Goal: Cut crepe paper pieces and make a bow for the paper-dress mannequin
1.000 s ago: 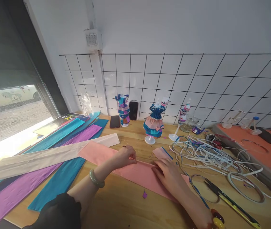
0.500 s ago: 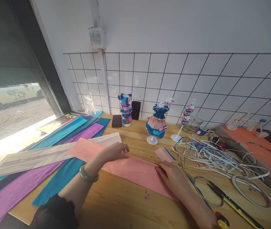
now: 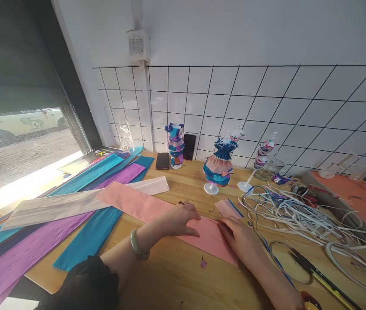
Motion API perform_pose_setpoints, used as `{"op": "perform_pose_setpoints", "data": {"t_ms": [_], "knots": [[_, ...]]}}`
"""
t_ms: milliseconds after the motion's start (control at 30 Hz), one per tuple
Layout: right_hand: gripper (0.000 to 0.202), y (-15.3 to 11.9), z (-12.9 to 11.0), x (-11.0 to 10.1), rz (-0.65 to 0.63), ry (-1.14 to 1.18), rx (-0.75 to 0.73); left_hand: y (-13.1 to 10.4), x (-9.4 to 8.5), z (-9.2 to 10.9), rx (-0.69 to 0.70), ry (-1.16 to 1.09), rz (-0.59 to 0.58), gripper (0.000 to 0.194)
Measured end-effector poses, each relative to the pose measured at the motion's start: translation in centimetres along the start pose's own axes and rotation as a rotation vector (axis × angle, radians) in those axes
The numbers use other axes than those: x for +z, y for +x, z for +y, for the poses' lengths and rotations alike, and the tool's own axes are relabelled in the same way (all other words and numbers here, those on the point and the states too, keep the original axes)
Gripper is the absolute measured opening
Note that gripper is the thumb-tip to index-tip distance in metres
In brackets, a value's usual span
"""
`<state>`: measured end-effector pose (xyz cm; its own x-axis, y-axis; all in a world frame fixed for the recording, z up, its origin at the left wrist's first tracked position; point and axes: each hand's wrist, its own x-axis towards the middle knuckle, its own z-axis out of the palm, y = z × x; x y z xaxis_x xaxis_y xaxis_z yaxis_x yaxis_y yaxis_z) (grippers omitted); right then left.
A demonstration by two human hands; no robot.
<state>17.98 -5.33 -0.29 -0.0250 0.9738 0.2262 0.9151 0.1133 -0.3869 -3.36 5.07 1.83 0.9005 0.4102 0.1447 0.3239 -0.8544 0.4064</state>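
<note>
A long pink crepe paper strip lies slantwise across the wooden table in front of me. My left hand is over its middle-right part, fingers apart and thumb spread, with nothing gripped. On the strip's right end rests my right hand, its fingers stretched out along the paper. Just beyond it lies a small pink paper piece with a blue edge. The pink strip's left end overlaps a cream strip, with a purple strip and a teal strip beneath.
Small dress forms in paper outfits, one in a pink-and-blue skirt, stand at the back near two phones. Tangled white and blue cords spread at right, beside black-and-yellow tweezers and an orange-lined tray.
My left hand has moved right along the pink strip, closer to my right hand. The right hand stays at the strip's end. The view has turned slightly left.
</note>
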Motion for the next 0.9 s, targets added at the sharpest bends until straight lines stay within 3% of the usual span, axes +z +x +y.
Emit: {"op": "perform_pose_setpoints", "data": {"t_ms": [267, 900], "knots": [[0.026, 0.1, 0.9, 0.5, 0.038, 0.022, -0.016, 0.0, 0.3, -0.5, 0.004, -0.042, 0.000, 0.033], [0.027, 0.0, 1.9, 1.5, 0.039, -0.010, -0.048, -0.1, 0.4, -0.5, -0.007, -0.038, -0.015, 0.037]]}}
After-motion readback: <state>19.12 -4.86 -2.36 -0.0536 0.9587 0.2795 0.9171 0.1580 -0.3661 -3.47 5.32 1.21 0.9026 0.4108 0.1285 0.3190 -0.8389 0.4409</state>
